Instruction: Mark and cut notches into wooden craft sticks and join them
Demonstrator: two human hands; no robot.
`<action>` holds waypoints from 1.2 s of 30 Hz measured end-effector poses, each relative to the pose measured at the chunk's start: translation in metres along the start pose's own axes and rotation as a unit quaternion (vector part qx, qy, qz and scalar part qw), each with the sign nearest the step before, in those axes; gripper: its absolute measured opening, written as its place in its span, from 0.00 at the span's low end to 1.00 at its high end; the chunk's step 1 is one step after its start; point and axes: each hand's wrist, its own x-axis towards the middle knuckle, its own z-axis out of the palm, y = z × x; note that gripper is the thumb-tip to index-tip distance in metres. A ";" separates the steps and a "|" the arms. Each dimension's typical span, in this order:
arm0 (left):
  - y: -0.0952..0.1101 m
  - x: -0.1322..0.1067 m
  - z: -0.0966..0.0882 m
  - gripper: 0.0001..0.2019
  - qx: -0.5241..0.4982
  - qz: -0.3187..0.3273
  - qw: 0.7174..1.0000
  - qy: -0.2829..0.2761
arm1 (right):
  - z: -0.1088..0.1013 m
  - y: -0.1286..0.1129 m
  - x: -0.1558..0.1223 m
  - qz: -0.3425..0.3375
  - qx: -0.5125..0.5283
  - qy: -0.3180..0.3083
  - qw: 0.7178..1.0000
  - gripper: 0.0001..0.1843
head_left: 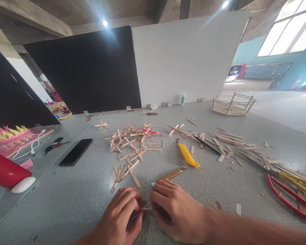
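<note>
At the near edge of the table my left hand (123, 212) is closed in a pinch on a thin wooden stick (147, 208). The stick's far end reaches the curled fingers of my right hand (174, 207), which are closed round it; their tips are partly hidden. Just beyond my right hand lies a narrow gold-coloured tool (173, 174) with a metal end. Farther off rests a yellow utility knife (187, 156). Ahead of my left hand is a loose pile of wooden craft sticks (134, 146), several of them crossed in pairs.
Red-and-yellow-handled shears (277, 175) lie at right beside scattered stick pieces (229, 137). A small stick-built frame (233, 105) stands at back right. At left are a black phone (76, 152), keys (53, 144), a white cable (32, 146) and a red bottle (7, 170).
</note>
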 end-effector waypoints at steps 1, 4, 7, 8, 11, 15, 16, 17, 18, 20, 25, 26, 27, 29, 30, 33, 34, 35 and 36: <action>-0.001 -0.001 0.001 0.10 0.001 -0.007 1.000 0.004 | 0.001 0.000 0.000 -0.001 -0.002 0.000 1.000 0.08; -0.005 -0.004 0.000 0.08 -0.013 -0.005 1.000 -0.003 | 0.002 0.003 -0.001 -0.002 0.006 0.005 1.000 0.11; -0.007 -0.005 -0.004 0.07 -0.069 0.035 0.996 -0.038 | 0.003 0.005 -0.002 -0.018 0.025 0.023 0.999 0.12; -0.008 -0.006 -0.005 0.11 -0.083 0.049 0.994 -0.052 | 0.003 0.006 -0.002 -0.023 0.032 0.033 0.999 0.12; -0.010 -0.006 -0.009 0.18 -0.072 0.064 0.992 -0.078 | 0.002 0.008 -0.003 -0.033 0.049 0.056 0.997 0.14; -0.012 -0.006 -0.009 0.16 -0.064 0.063 0.992 -0.086 | -0.002 0.007 -0.003 -0.047 0.057 0.066 0.995 0.17; -0.012 -0.005 -0.008 0.16 -0.074 0.061 0.992 -0.084 | -0.003 0.006 -0.002 -0.050 0.062 0.066 0.995 0.17; -0.011 -0.006 -0.007 0.17 -0.084 0.052 0.992 -0.078 | -0.004 0.006 -0.002 -0.054 0.069 0.062 0.994 0.17; -0.011 -0.006 -0.006 0.18 -0.092 0.038 0.993 -0.069 | -0.005 0.005 -0.001 -0.057 0.075 0.055 0.994 0.17; -0.009 -0.007 -0.004 0.20 -0.099 0.008 0.994 -0.045 | -0.007 0.003 0.000 -0.068 0.080 0.041 0.994 0.17; -0.007 -0.009 0.000 0.18 -0.069 -0.034 0.997 -0.022 | -0.004 0.002 -0.002 -0.061 0.056 0.034 0.996 0.17; -0.007 -0.010 0.001 0.15 -0.061 -0.038 0.997 -0.020 | -0.003 0.002 -0.003 -0.057 0.048 0.030 0.997 0.17; -0.008 -0.010 0.001 0.11 -0.054 -0.040 0.998 -0.018 | -0.002 0.003 -0.004 -0.055 0.042 0.025 0.997 0.18; -0.009 -0.011 0.002 0.05 -0.042 -0.041 0.998 -0.018 | -0.001 0.004 -0.005 -0.053 0.034 0.016 0.998 0.19; -0.009 -0.011 0.002 0.03 -0.038 -0.040 0.998 -0.019 | -0.001 0.004 -0.006 -0.050 0.032 0.012 0.998 0.18; -0.010 -0.012 0.003 0.03 -0.025 -0.035 0.999 -0.020 | 0.000 0.005 -0.006 -0.033 0.029 0.013 0.999 0.17; -0.009 -0.011 0.003 0.05 -0.021 -0.031 0.999 -0.019 | 0.001 0.006 -0.007 -0.028 0.027 0.013 0.999 0.16; -0.009 -0.011 0.003 0.07 -0.016 -0.026 0.999 -0.017 | 0.002 0.007 -0.008 -0.023 0.023 0.015 0.999 0.16; -0.008 -0.010 0.003 0.08 -0.011 -0.020 1.000 -0.015 | 0.004 0.008 -0.009 -0.019 0.018 0.016 1.000 0.15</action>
